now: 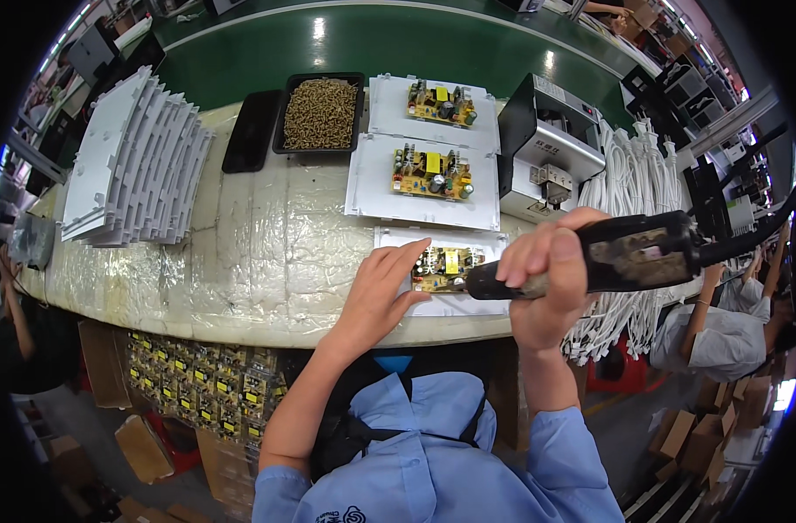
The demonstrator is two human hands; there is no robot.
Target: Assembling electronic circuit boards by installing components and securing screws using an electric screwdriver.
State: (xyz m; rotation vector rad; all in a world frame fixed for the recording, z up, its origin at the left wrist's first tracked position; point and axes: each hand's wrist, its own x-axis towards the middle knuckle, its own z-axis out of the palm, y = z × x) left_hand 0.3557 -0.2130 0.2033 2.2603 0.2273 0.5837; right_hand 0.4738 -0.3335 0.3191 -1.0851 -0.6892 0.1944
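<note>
While the right hand is clenched around a black corded tool, the left hand, thumb and fingers spread, rests at the left edge of a circuit board on a white panel, between both hands; a black tray of screws lies beyond the left hand

Dark lettering and an emblem mark the blue shirt; small characters mark the machine

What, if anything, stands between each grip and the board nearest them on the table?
Left grip: nothing visible; it's at the left edge of the board. Right grip: only the black tool it holds, whose front end overlaps the board's lower right in view. Whether they touch, I can't tell.
</note>
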